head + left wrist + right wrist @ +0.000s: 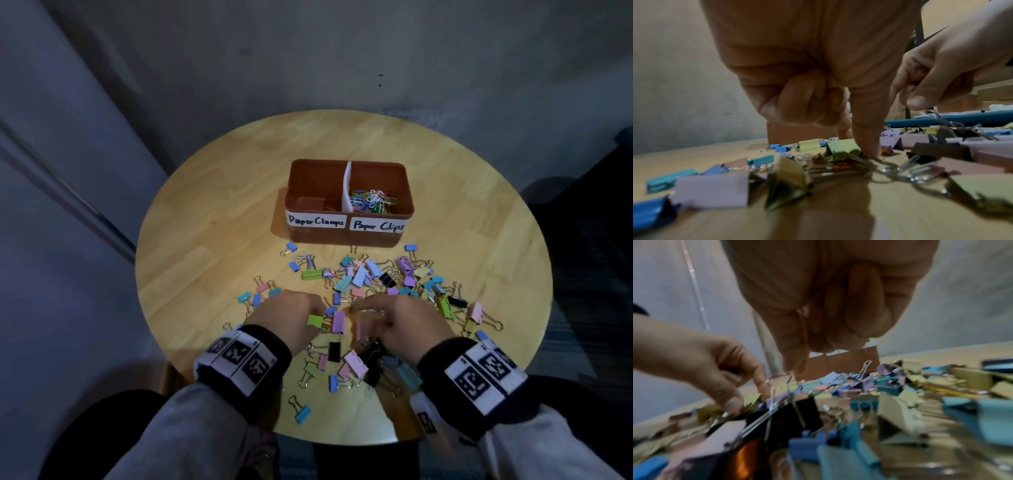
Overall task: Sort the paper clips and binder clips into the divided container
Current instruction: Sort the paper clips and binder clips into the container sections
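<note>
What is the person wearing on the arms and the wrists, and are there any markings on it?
Both arms are in light grey sleeves. Each wrist has a wide black band: the left band and the right band. Each band carries a row of white square tags printed with black block patterns, like machine-readable codes. The left hand and right hand are bare: no gloves, rings or cables are visible.

A round wooden table (212, 192) fills the middle, a grey wall (308, 51) behind it at 12 o'clock, a pale door panel (51, 154) at 9 o'clock, dark floor (582, 240) at 3 o'clock, 2 grey sleeves (191, 435) at 6 o'clock
</note>
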A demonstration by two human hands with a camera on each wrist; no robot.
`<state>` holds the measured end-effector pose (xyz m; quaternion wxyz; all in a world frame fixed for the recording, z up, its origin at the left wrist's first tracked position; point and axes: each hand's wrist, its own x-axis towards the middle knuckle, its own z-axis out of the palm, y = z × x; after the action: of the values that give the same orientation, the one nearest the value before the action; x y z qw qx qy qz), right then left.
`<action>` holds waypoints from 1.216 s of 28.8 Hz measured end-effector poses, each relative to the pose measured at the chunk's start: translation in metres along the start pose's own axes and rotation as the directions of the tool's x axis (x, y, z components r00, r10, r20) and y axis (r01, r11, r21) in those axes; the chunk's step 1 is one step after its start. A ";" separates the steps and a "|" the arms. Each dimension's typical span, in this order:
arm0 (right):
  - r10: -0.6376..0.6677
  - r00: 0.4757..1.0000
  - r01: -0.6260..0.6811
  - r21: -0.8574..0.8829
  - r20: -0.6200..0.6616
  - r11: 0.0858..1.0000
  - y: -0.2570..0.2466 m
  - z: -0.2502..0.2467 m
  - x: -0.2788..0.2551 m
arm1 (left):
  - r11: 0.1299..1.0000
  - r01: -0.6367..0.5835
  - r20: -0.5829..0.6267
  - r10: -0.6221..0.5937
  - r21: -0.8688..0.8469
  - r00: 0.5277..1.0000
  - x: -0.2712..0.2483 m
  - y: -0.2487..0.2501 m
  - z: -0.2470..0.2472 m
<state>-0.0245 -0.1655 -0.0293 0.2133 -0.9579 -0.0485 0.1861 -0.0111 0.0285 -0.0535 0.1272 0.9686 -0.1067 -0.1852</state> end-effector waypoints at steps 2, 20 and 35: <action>-0.084 0.993 0.088 -0.047 0.077 0.995 -0.004 0.004 0.004 | 0.999 0.032 0.012 -0.031 -0.018 0.999 0.000 -0.004 -0.001; -0.094 0.996 0.083 -0.350 -0.013 0.933 0.012 -0.026 0.052 | 0.985 0.170 -0.022 -0.170 0.030 0.985 -0.005 -0.018 -0.022; -0.310 0.905 0.425 -0.598 0.291 0.680 -0.010 -0.013 0.063 | 0.966 -0.138 0.007 0.140 0.219 0.990 0.002 -0.004 -0.014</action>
<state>0.0384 -0.1504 -0.0351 -0.1031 -0.9227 -0.3193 0.1897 -0.0029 0.0342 -0.0427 0.0327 0.9677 -0.1934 -0.1586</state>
